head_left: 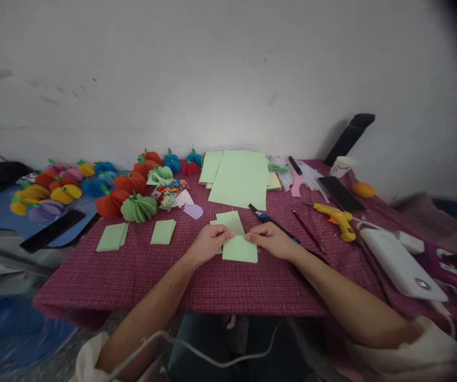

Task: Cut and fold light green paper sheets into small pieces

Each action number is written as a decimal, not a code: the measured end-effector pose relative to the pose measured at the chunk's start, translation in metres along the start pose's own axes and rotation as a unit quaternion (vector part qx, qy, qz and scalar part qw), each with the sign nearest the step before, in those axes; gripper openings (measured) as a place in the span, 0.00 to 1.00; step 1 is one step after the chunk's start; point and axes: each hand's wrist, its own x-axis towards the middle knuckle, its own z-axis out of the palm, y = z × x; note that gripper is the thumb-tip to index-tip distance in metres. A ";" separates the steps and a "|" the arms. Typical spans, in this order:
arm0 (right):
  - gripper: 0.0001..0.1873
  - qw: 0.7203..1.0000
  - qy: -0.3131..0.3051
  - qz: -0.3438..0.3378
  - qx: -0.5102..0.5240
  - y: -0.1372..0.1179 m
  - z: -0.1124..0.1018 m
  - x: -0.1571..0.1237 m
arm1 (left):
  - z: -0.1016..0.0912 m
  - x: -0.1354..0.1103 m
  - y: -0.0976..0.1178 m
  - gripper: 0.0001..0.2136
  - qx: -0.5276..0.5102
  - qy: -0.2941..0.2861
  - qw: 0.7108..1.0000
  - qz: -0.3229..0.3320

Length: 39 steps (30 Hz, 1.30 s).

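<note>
My left hand (211, 243) and my right hand (273, 240) pinch the two upper corners of a small light-green paper piece (240, 250) between thumbs and fingers. It is held low over the front middle of the table. Just behind it, partly covered, lie more cut green pieces (230, 223). A black and blue cutter knife (266, 217) lies beyond my right hand, and a dark red pencil (308, 231) is to its right. Left of my left hand rest two small stacks of green paper, a nearer-to-centre stack (163, 232) and an outer stack (112, 237).
Large green sheets (239, 178) lie at the back. Paper pumpkins (128, 183) and paper scraps (172, 191) crowd the left. On the right are a yellow glue gun (337, 218), a dark phone (342, 192), a paper cup (342, 166) and a white power bank (401, 262) with cables.
</note>
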 end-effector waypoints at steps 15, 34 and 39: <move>0.21 0.997 0.040 0.016 0.058 -0.002 -0.005 0.001 | 0.004 -0.002 0.006 0.18 -0.120 0.006 0.992 -0.038; 0.17 0.995 -0.003 0.050 0.086 -0.002 -0.001 0.000 | 0.001 -0.001 0.005 0.15 -0.151 0.101 0.983 -0.003; 0.18 0.994 0.024 0.037 0.101 0.000 0.000 0.002 | 0.005 -0.001 0.007 0.16 -0.132 0.061 0.989 -0.015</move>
